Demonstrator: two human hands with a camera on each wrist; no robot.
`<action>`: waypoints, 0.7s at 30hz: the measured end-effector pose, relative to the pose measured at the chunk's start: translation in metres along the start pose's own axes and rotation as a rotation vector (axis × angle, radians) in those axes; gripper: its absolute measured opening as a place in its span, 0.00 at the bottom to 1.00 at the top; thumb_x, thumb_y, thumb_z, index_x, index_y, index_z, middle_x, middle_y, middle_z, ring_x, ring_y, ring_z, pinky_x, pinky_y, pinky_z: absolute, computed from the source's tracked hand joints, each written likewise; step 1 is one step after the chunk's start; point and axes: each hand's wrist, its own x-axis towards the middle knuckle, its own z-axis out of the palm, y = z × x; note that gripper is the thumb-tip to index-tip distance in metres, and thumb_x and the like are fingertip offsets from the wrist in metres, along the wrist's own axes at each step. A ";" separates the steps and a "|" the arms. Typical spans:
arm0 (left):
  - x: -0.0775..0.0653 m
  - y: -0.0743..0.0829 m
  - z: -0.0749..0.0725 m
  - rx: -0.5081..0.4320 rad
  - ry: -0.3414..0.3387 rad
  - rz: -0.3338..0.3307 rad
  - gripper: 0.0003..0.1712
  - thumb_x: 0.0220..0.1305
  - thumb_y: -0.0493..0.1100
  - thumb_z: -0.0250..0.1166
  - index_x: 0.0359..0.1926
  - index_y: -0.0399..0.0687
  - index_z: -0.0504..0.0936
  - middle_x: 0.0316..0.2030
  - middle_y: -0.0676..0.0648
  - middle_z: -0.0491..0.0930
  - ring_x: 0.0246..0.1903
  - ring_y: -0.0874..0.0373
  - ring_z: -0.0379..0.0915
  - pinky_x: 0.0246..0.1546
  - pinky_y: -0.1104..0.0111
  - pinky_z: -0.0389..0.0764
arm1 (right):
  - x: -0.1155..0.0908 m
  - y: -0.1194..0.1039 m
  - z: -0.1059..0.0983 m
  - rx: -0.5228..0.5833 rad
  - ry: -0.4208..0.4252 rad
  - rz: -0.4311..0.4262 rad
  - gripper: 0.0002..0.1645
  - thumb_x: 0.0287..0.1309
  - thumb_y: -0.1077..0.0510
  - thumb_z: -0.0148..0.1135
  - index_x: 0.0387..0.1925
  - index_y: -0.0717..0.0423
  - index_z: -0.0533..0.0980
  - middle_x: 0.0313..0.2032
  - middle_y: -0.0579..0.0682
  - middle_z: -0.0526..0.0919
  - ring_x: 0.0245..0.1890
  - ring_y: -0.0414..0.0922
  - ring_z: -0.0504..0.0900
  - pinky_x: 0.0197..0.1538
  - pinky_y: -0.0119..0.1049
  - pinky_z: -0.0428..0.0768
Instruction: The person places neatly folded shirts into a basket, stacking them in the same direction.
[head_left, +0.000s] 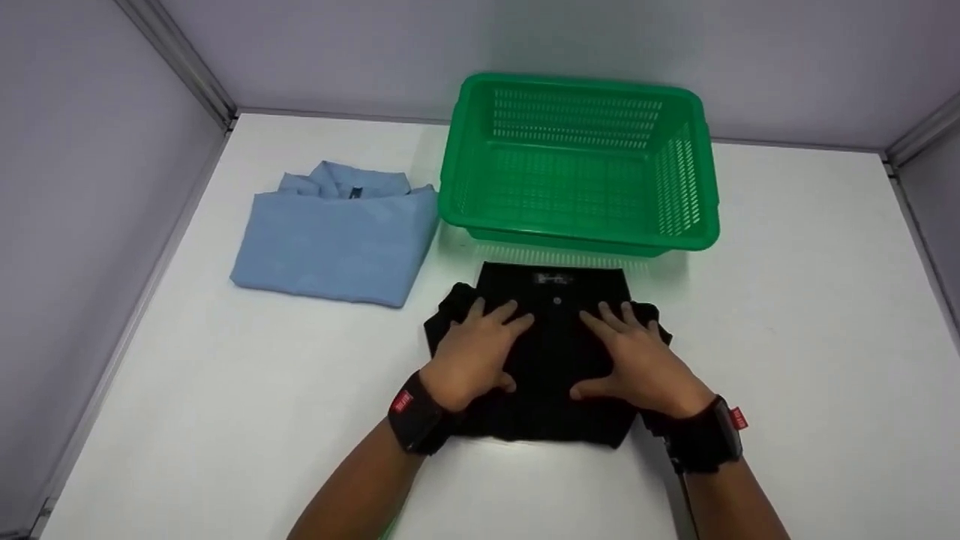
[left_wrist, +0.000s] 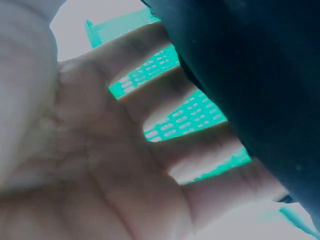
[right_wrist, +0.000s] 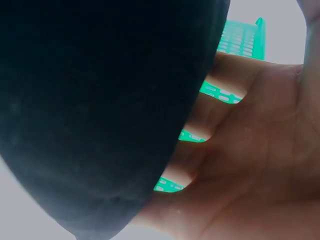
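White tabletop — black garment lying under the spread fingers.

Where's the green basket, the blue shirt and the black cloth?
Green basket (head_left: 568, 180): head view, on its bare inside floor.
Blue shirt (head_left: 334, 244): head view, middle of its folded body.
Black cloth (head_left: 553, 360): head view, on its middle.

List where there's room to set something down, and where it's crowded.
Bare: white table right of the green basket and right hand; also below the blue shirt, left of the left hand. Crowded: the middle, both hands on the black garment.
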 end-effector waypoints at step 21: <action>-0.004 0.012 0.000 0.244 0.049 -0.113 0.53 0.52 0.62 0.83 0.76 0.56 0.72 0.72 0.39 0.73 0.63 0.29 0.78 0.46 0.46 0.89 | 0.002 0.000 -0.002 -0.008 -0.003 0.007 0.68 0.46 0.31 0.82 0.79 0.60 0.64 0.78 0.73 0.59 0.80 0.77 0.49 0.70 0.83 0.52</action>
